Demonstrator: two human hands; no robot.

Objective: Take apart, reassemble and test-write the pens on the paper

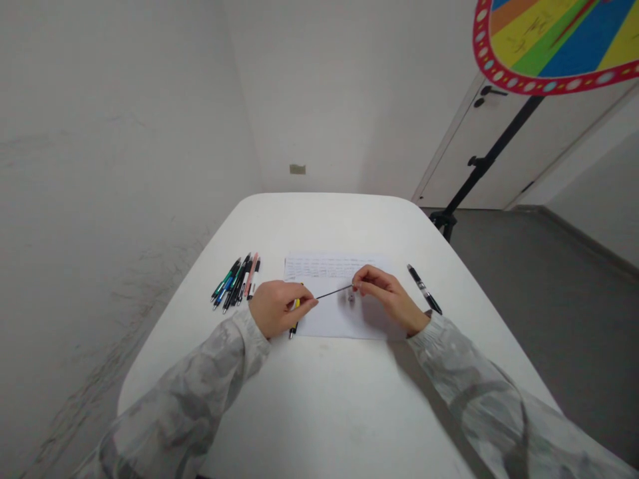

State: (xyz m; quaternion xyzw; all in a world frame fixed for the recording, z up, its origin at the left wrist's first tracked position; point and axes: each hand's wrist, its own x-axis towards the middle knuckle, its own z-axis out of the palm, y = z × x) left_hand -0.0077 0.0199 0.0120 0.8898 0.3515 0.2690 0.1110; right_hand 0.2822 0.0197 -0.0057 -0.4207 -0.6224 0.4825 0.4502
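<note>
A thin, dark, straight pen refill [333, 293] is stretched between my two hands, above a sheet of paper [329, 326]. My left hand [280, 307] pinches its left end between thumb and fingertips. At the other end, the fingertips of my right hand [382, 293] are closed on it. Partly hidden under my left hand lies a black and yellow pen [293, 328], at the paper's left edge. A small greyish thing [351, 298] shows just below my right fingertips, too small to name. Lines of handwriting cover the upper part of the paper.
Several pens [235, 283] lie in a bunch on the left of the white table [319, 219]. One black pen [424, 289] rests to the right of the paper. Beyond the table's right edge, a colourful wheel [559, 46] stands on a black stand [486, 159].
</note>
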